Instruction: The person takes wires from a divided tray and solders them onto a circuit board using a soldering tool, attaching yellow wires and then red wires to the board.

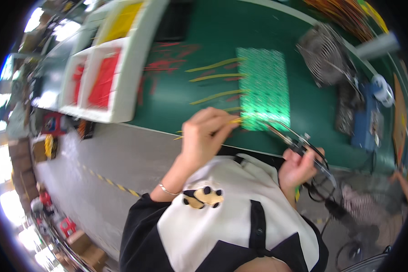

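A green circuit board panel (264,86) lies on the green bench, with several yellow wires (217,77) sticking out from its left side. My left hand (201,133) is closed, pinching a yellow wire (235,120) at the panel's near left corner. In my right hand (300,167) is a soldering iron (297,147) with a thin curved metal tube along it. Its tip reaches over the near edge of the panel, close to the held wire. Glare on the panel hides the exact point of contact.
A white divided bin (132,77) on the left holds red and yellow wires. Loose red wires (167,61) lie between it and the panel. At right stand a small fan (324,54) and a blue device (367,120) with a spool. Another person (371,204) sits at lower right.
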A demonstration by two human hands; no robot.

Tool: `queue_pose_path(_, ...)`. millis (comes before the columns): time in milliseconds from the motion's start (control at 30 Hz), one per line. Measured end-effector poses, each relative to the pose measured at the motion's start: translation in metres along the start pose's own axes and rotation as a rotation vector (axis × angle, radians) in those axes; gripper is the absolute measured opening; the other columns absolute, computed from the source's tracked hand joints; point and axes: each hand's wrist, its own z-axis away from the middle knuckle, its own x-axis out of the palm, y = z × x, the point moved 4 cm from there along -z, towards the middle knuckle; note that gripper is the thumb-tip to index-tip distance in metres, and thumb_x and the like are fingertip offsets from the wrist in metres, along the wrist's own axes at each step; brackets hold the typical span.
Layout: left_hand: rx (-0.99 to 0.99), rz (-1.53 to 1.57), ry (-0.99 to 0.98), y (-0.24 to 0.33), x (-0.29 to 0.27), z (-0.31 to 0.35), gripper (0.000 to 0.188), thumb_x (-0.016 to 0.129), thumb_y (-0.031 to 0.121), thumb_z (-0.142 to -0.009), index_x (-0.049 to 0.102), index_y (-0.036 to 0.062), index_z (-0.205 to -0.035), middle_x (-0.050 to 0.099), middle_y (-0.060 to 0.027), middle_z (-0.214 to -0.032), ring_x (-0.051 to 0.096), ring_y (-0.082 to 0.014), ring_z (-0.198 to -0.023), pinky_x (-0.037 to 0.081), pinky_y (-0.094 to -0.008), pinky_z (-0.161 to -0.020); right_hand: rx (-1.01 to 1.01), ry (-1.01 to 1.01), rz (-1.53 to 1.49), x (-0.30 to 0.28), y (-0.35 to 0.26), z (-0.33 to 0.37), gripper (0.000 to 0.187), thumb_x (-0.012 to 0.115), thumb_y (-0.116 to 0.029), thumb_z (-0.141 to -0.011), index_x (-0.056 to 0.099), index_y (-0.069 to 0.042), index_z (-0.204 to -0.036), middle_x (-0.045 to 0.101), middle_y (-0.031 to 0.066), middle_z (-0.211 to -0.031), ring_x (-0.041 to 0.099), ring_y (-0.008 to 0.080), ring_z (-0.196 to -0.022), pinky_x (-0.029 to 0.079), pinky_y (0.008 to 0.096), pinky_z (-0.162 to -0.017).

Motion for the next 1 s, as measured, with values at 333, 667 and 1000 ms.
queue_pose_path(333, 0.012, -0.422, 0.410, 0.023, -0.162, -0.048, 0.015, 0.050, 0.001, -0.080, 0.062, -0.0006, -0.089, 0.060, -0.0100, -0.074, 0.055, -0.0151, -0.062, 0.044, -0.0258, -0.059, 0.044, -0.019, 0.023, -0.016, 0.000, -0.004, 0.019, 0.043, -0.023, -0.089, 0.039, -0.005, -0.085, 0.032, -0.0023, -0.058, 0.031, 0.0043, -0.048, 0.027, 0.0184, -0.040)
queue_pose_path(667, -0.152, -0.305, 0.366, -0.111, -0.327, -0.223, 0.025, 0.048, 0.020, -0.083, 0.068, 0.0062, -0.088, 0.050, 0.0005, -0.058, 0.043, -0.0079, -0.054, 0.035, -0.0231, -0.051, -0.013, 0.070, 0.000, -0.004, -0.009, 0.004, 0.017, 0.047, -0.020, -0.088, 0.042, -0.004, -0.087, 0.037, -0.0012, -0.058, 0.032, 0.0028, -0.048, 0.033, 0.0172, -0.040)
queue_pose_path(1000, -0.120, -0.634, 0.334, -0.107, -0.273, -0.209, 0.038, 0.051, 0.029, -0.086, 0.051, -0.0002, -0.110, 0.059, -0.0174, -0.099, 0.056, -0.0288, -0.093, 0.042, -0.0378, -0.083, 0.002, -0.044, 0.001, -0.013, -0.007, 0.001, 0.019, 0.049, -0.019, -0.086, 0.044, -0.002, -0.090, 0.043, 0.0017, -0.063, 0.036, 0.0044, -0.050, 0.035, 0.0176, -0.040)
